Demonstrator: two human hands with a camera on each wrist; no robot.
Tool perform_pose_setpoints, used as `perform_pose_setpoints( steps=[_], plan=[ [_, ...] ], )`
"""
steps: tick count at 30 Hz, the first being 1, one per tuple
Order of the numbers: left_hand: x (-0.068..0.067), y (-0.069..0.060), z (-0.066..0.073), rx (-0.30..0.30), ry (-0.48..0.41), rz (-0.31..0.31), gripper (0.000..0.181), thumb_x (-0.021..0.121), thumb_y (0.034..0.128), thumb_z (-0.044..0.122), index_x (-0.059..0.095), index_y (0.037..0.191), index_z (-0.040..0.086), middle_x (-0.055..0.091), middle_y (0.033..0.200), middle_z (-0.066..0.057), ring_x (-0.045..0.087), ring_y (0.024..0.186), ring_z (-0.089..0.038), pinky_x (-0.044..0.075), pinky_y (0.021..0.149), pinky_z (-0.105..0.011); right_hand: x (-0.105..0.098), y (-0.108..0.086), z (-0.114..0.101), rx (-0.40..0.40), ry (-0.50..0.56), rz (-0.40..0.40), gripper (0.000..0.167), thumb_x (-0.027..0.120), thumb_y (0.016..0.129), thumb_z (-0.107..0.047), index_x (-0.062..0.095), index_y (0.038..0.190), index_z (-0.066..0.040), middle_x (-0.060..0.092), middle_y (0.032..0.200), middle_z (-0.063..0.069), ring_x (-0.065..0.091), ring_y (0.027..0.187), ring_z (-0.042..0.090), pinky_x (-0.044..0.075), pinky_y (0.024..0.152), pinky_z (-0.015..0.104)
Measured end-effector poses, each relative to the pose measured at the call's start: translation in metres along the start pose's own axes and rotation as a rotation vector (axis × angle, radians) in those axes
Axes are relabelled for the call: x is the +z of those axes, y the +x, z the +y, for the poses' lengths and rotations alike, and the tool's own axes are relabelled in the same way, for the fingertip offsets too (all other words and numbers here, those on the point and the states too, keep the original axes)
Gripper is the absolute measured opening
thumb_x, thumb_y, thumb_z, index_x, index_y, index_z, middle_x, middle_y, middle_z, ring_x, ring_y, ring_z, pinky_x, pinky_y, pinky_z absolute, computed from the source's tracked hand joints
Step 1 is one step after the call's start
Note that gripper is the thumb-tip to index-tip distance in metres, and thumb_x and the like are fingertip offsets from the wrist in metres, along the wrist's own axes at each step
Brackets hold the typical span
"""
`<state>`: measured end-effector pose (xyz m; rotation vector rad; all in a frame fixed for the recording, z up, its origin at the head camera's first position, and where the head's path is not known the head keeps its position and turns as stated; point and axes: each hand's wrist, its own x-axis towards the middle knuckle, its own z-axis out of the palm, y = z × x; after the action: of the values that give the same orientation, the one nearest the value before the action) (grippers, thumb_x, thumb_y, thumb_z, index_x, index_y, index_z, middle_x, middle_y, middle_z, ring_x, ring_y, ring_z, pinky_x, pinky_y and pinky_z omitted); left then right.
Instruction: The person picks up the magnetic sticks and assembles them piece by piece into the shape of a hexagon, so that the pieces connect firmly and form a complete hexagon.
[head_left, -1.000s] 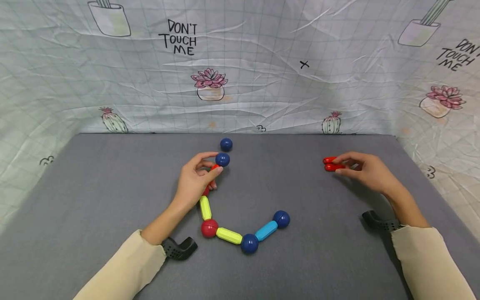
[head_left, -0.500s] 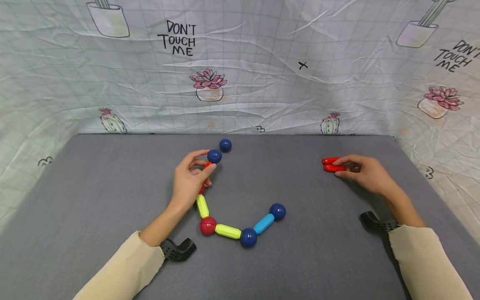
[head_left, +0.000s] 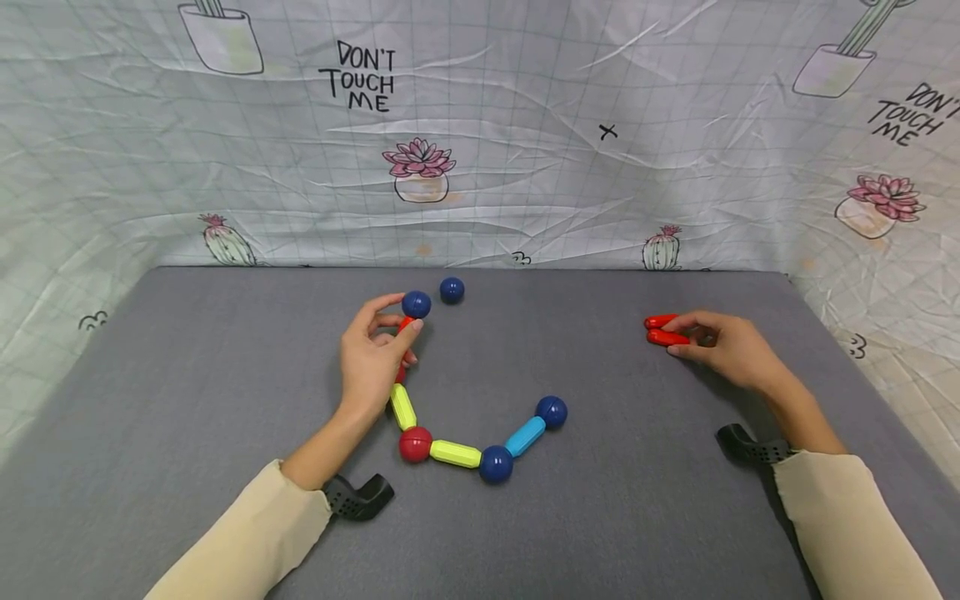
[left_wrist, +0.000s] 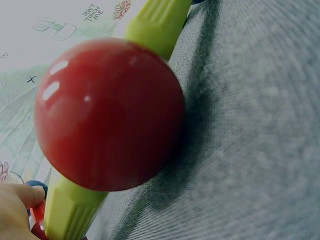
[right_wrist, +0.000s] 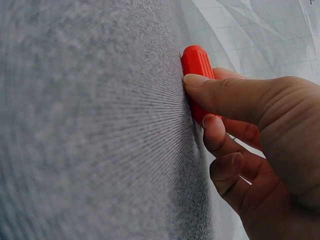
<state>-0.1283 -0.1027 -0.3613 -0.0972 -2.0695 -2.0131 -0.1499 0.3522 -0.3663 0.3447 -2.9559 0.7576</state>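
My left hand (head_left: 369, 358) grips a red rod (head_left: 407, 325) between thumb and fingers. A blue ball (head_left: 416, 304) caps its far end, and a partly hidden red ball (head_left: 401, 374) is at the near end. From there the chain runs through a yellow-green rod (head_left: 402, 407), a red ball (head_left: 416, 444), another yellow-green rod (head_left: 456, 454), a blue ball (head_left: 496, 464), and a light-blue rod (head_left: 525, 436) to an end blue ball (head_left: 551, 412). On the right, my right hand (head_left: 731, 350) pinches two red rods lying side by side, the front rod (head_left: 667, 337) and back rod (head_left: 659, 321).
One loose blue ball (head_left: 452, 290) lies near the back edge of the grey table (head_left: 615, 517), just right of the held end. Behind the table hangs a printed cloth (head_left: 517, 192), which also comes round the sides.
My left hand has shifted left and slightly away, pulling the whole chain with it; its right end has slid back across the table. My right hand stays almost still on the red rods.
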Motion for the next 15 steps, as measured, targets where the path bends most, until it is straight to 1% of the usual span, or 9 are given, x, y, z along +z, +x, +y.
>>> perform_pose_setpoints(
  steps=[3, 5, 10, 12, 15],
  plan=[
    [0.000, 0.000, 0.000, 0.003, -0.003, -0.025, 0.042, 0.069, 0.0858, -0.002, 0.057, 0.126, 0.000, 0.059, 0.092, -0.018, 0.055, 0.053, -0.040, 0.048, 0.047, -0.027, 0.000, 0.000, -0.002, -0.010, 0.005, 0.003, 0.026, 0.075, 0.084, -0.028, 0.069, 0.107, -0.016, 0.063, 0.087, 0.004, 0.053, 0.073, 0.015, 0.039, 0.060, 0.025],
    [-0.001, 0.001, 0.000, 0.009, 0.006, -0.053, 0.041, 0.069, 0.0858, -0.002, 0.057, 0.125, -0.001, 0.060, 0.093, -0.020, 0.056, 0.053, -0.039, 0.049, 0.048, -0.028, 0.001, 0.000, -0.005, -0.016, 0.012, 0.007, 0.025, 0.075, 0.085, -0.028, 0.069, 0.107, -0.017, 0.064, 0.090, 0.004, 0.054, 0.075, 0.014, 0.039, 0.062, 0.023],
    [-0.002, 0.002, -0.002, 0.035, 0.034, -0.112, 0.041, 0.068, 0.0864, -0.002, 0.056, 0.125, -0.001, 0.059, 0.095, -0.019, 0.056, 0.052, -0.035, 0.050, 0.049, -0.030, 0.005, 0.002, -0.020, -0.063, 0.050, 0.010, 0.025, 0.073, 0.087, -0.026, 0.069, 0.110, -0.018, 0.066, 0.099, 0.004, 0.056, 0.078, 0.014, 0.043, 0.065, 0.020],
    [-0.003, 0.004, -0.008, 0.045, 0.039, -0.129, 0.040, 0.068, 0.0867, -0.001, 0.057, 0.125, 0.000, 0.059, 0.096, -0.019, 0.056, 0.053, -0.037, 0.048, 0.046, -0.029, 0.008, 0.003, -0.028, -0.079, 0.066, 0.008, 0.025, 0.073, 0.087, -0.025, 0.069, 0.110, -0.018, 0.066, 0.099, 0.002, 0.057, 0.076, 0.015, 0.044, 0.064, 0.021],
    [-0.004, 0.008, -0.020, 0.057, 0.055, -0.152, 0.039, 0.070, 0.0866, 0.004, 0.060, 0.124, 0.005, 0.059, 0.096, -0.016, 0.056, 0.054, -0.037, 0.042, 0.041, -0.026, 0.014, 0.004, -0.040, -0.102, 0.092, 0.009, 0.024, 0.073, 0.087, -0.023, 0.069, 0.110, -0.019, 0.065, 0.093, 0.001, 0.058, 0.072, 0.016, 0.046, 0.061, 0.024]
  ],
)
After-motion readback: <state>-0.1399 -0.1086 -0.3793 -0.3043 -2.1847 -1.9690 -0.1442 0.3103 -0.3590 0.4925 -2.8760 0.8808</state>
